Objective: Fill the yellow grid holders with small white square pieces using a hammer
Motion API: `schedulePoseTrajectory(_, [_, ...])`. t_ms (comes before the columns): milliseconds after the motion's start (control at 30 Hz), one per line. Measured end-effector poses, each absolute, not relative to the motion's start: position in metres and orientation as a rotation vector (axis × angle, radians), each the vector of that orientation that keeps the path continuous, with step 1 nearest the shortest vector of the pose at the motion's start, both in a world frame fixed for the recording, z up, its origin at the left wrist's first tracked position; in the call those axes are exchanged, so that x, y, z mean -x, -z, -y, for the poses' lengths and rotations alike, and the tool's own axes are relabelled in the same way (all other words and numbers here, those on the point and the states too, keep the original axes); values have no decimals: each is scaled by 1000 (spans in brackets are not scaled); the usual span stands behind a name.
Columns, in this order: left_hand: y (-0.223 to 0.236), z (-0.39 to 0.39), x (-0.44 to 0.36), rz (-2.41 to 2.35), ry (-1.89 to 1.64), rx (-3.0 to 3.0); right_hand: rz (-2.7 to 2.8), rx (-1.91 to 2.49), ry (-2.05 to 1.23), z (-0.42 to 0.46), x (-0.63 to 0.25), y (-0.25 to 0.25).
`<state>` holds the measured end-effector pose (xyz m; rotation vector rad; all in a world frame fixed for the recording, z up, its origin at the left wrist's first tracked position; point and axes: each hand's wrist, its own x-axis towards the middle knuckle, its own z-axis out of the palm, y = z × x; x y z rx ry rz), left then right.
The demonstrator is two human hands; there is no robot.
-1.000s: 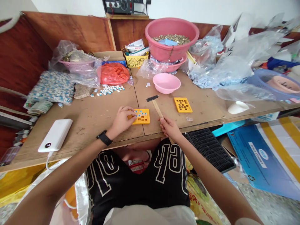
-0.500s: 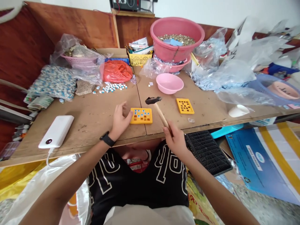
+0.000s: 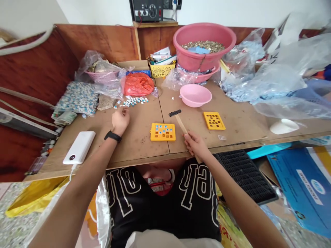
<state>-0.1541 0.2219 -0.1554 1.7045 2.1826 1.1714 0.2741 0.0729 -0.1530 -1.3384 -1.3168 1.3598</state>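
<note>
A hammer [image 3: 181,124] with a black head and a pale wooden handle is gripped in my right hand [image 3: 196,144], its head just above or on the table. To its left lies a yellow grid tray [image 3: 162,138] with small blue-and-white pieces in its upper cells and several bare cells lower down. My left hand [image 3: 120,121] is at the near edge of a loose pile of small blue-and-white pieces [image 3: 136,100]. Its fingers are curled together, and whatever is between them is hidden.
A second yellow grid tray [image 3: 214,120] lies right of the hammer. Behind stand a small pink bowl [image 3: 196,96] and a large pink tub [image 3: 204,63]. A white power bank [image 3: 79,146] with a cable lies left; a red plastic bag [image 3: 138,84] sits behind the pile.
My left hand has left the yellow tray's side and moved left and away from me to the pile. The hammer in my right hand has come lower. The view has shifted.
</note>
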Motion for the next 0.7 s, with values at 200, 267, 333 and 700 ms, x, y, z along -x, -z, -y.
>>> schedulePoseTrajectory(200, [132,-276,179,-2224,-839,-2096,1204,1286,-1410,-75,-271,155])
schedulePoseTrajectory(267, [128,-285,180,-2187,-665,-2214,1191,1262,-1423,-74,-273,155])
schedulePoseTrajectory(333, [126,-289,180,-2184,-520,-2272,1184,1257,-1435,-75,-274,155])
schedulePoseTrajectory(700, [116,-259,181,-2273,-330,-2171,1167,1240,-1432,-76,-274,159])
